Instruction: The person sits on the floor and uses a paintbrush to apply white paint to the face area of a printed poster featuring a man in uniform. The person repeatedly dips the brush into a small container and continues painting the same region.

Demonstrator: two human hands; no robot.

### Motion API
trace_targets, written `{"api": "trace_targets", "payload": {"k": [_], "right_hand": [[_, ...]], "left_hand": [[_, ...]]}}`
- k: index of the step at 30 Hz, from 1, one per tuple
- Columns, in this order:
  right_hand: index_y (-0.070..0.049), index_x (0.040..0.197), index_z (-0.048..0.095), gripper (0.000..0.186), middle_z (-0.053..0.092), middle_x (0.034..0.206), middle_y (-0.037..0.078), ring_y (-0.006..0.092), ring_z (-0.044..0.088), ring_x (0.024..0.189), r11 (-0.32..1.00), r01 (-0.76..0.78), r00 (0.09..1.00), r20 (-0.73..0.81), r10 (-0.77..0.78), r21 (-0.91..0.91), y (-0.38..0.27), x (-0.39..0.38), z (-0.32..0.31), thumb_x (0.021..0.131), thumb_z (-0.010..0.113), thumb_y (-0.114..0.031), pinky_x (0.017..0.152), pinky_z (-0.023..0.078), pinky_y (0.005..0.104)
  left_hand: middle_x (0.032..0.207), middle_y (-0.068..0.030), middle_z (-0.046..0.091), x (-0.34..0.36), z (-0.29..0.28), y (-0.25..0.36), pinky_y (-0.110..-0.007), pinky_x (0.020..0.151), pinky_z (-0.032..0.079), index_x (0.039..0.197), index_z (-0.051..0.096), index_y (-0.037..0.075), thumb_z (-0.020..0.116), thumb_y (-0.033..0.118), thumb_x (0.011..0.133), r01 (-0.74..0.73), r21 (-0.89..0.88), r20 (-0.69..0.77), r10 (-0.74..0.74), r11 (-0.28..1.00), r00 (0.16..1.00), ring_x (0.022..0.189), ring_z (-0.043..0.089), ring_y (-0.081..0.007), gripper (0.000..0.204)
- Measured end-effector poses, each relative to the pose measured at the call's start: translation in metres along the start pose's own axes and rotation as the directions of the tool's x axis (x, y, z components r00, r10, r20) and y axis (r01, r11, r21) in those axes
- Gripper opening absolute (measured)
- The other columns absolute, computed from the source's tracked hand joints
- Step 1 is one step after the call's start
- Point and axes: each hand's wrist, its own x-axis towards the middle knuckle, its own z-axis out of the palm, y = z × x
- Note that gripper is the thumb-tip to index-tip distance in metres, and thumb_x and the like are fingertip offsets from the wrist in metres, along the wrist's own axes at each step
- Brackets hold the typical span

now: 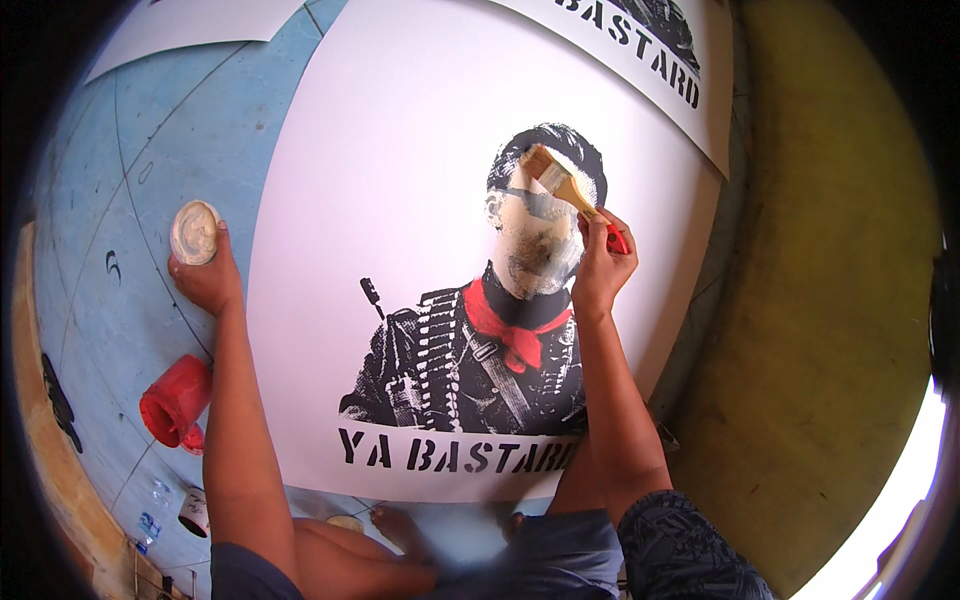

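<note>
My right hand (pixel 605 265) grips a flat paintbrush (pixel 560 185) with a pale wooden handle and a red end. Its bristles rest on the forehead of a printed figure on a large white poster (pixel 350 180). Beige paint covers part of the figure's face, over the dark glasses and down to the chin. The print is black, with a red neckerchief (pixel 515 325) and bold lettering below. Off the poster's left side, my left hand (pixel 212 275) holds a small round cup (pixel 195 232) of cream-coloured paint, fingers wrapped around it.
A red plastic container (pixel 177 402) lies on the blue tiled floor (pixel 110 330) beside my left forearm, with a white cup (pixel 195 512) nearer me. A similar poster (pixel 690 120) overlaps the far edge; another sheet (pixel 190 25) lies far left. A yellowish surface (pixel 810 300) runs along the right.
</note>
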Motion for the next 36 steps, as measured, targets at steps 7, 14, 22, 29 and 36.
{"api": "trace_targets", "payload": {"k": [7, 14, 22, 29, 36], "right_hand": [[0.009, 0.115, 0.064, 0.023, 0.072, 0.1, 0.017, 0.0194, 0.071, 0.095, 0.995, 0.083, 0.997, 0.007, -0.083, -0.052, -0.008, 0.0, 0.003, 0.099, 0.064, -0.008, 0.089, 0.056, 0.0294], [0.01, 0.115, 0.063, 0.022, 0.072, 0.102, 0.017, 0.0194, 0.071, 0.096, 0.99, 0.088, 0.996, 0.005, -0.089, -0.107, -0.011, 0.002, 0.004, 0.1, 0.062, -0.007, 0.091, 0.056, 0.0303], [0.011, 0.11, 0.065, 0.021, 0.071, 0.099, 0.017, 0.0197, 0.071, 0.092, 0.991, 0.084, 0.996, 0.021, -0.082, -0.1, -0.01, -0.002, 0.006, 0.1, 0.063, -0.007, 0.089, 0.058, 0.0307], [0.011, 0.108, 0.065, 0.02, 0.07, 0.097, 0.016, 0.0207, 0.071, 0.089, 0.985, 0.095, 0.995, -0.03, -0.1, -0.146, -0.022, 0.002, -0.01, 0.099, 0.063, -0.007, 0.087, 0.059, 0.0314], [0.01, 0.102, 0.068, 0.021, 0.071, 0.089, 0.014, 0.0187, 0.071, 0.081, 0.998, -0.048, 0.998, 0.033, 0.05, -0.045, -0.034, 0.031, -0.001, 0.096, 0.067, -0.01, 0.077, 0.059, 0.0299]], "left_hand": [[0.12, -0.0253, 0.062, 0.001, -0.002, 0.001, -0.049, 0.1, 0.048, 0.123, 0.059, -0.01, 0.087, 0.05, 0.073, -0.021, 0.072, 0.014, 0.02, 0.997, 1.0, 0.113, 0.061, -0.0409, 0.084], [0.12, -0.0249, 0.063, 0.0, -0.004, 0.009, -0.049, 0.098, 0.05, 0.124, 0.058, -0.01, 0.088, 0.051, 0.073, 0.01, 0.076, 0.028, -0.012, 0.997, 1.0, 0.113, 0.061, -0.0397, 0.085], [0.122, -0.0242, 0.063, 0.001, -0.005, 0.006, -0.049, 0.098, 0.051, 0.126, 0.058, -0.009, 0.088, 0.049, 0.073, -0.005, 0.057, 0.034, 0.003, 0.998, 0.999, 0.113, 0.062, -0.0397, 0.085], [0.123, -0.024, 0.062, -0.002, -0.004, 0.011, -0.049, 0.097, 0.051, 0.124, 0.06, -0.009, 0.087, 0.048, 0.074, 0.024, 0.094, 0.012, -0.025, 0.995, 1.0, 0.112, 0.063, -0.0396, 0.081], [0.123, -0.025, 0.063, 0.0, -0.008, 0.016, -0.049, 0.096, 0.052, 0.124, 0.06, -0.01, 0.087, 0.047, 0.074, 0.02, 0.067, 0.032, -0.022, 0.998, 0.999, 0.112, 0.063, -0.0403, 0.08]]}}
